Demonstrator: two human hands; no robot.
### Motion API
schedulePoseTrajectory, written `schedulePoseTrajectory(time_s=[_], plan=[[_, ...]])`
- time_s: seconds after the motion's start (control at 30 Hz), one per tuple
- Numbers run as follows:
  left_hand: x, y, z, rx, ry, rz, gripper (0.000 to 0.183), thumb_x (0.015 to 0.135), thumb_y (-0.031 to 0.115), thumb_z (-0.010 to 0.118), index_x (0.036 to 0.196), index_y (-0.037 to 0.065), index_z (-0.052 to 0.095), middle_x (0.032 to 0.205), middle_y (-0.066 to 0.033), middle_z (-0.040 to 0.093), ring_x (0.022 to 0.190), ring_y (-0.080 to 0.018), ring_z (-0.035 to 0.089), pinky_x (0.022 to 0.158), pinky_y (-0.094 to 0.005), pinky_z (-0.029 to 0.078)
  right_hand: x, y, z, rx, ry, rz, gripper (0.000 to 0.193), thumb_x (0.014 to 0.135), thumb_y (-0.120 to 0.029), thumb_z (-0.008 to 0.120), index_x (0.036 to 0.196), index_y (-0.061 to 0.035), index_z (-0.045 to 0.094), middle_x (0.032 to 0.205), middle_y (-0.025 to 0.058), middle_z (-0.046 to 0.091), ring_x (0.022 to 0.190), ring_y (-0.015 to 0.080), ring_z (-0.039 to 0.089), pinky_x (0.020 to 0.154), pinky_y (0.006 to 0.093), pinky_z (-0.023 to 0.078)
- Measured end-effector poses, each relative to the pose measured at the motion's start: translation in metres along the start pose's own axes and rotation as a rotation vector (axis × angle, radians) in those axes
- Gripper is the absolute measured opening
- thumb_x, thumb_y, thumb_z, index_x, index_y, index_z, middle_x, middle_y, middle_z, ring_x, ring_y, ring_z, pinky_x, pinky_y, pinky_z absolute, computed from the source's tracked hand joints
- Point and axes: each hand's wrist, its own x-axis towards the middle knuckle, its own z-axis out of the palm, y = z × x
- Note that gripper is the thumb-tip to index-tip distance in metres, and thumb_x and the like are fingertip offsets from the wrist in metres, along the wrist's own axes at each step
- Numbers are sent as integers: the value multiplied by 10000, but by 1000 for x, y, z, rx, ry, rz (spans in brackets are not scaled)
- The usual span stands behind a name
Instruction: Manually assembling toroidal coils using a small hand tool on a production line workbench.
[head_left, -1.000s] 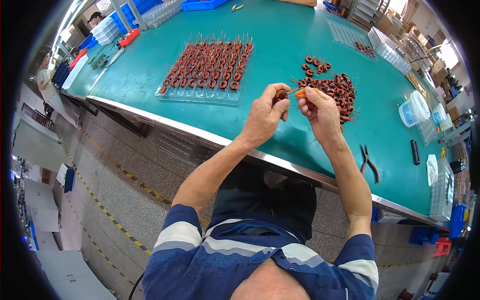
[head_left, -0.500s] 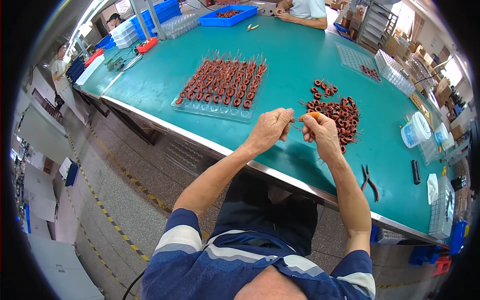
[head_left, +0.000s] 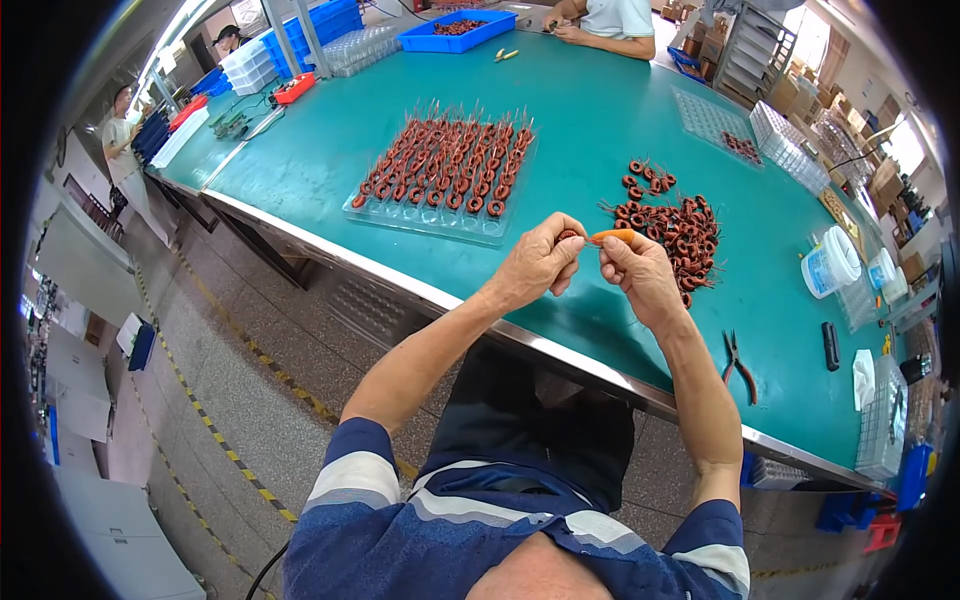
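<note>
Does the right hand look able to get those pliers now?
Probably yes: the pliers lie uncovered on the green table. But the right hand seems to pinch a wire of the ring in the left hand, so it may need freeing first.

The held coil [head_left: 567, 236] and, at its ten o'clock, the coil rows [head_left: 445, 165] are showing red-brown; at three, a finger cover [head_left: 614, 236] is glowing orange. The worktop [head_left: 300, 150] is showing teal green. Yellow-and-black striped floor tape [head_left: 240, 463] is running at eight.
</note>
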Motion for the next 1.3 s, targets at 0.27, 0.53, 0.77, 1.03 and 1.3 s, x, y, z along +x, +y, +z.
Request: schedulePoseTrajectory(time_s=[0.27,0.53,0.77,1.03,1.3], plan=[[6,-9,16,-89,147,25,169,999,194,471,1021,26,469,609,-4,437,481,-79,418,449,-237,366,5,7,-2,-336,245,-262,329,921,-301,627,998,18,617,744,49,615,638,104,592,559,220,453],[22,-6,14,684,137,343,171,967,178,494,1047,30,466,767,-195,591,729,-413,584,612,-456,448,3,8,0,-62,82,-106,269,934,-291,610,875,-29,627,695,19,603,539,83,544,469,197,402],[24,21,-1,606,-185,221,181,952,181,520,1050,37,470,852,-178,602,787,-386,592,677,-447,454,3,-6,-13,79,15,115,193,934,-227,609,863,-47,598,675,-6,583,524,58,507,473,178,402],[25,19,-8,1124,-338,402,236,922,189,592,992,8,457,860,-154,580,734,-344,580,659,-407,463,-1,-4,-7,-289,118,-28,199,900,-197,632,801,-25,617,622,0,575,496,65,510,452,202,385],[12,-1,18,-21,-27,154,239,971,206,546,1089,20,456,867,-55,547,726,-134,560,666,-283,489,-4,-13,6,-309,153,-309,236,883,-229,655,793,-14,624,581,0,552,476,62,473,445,211,352]])
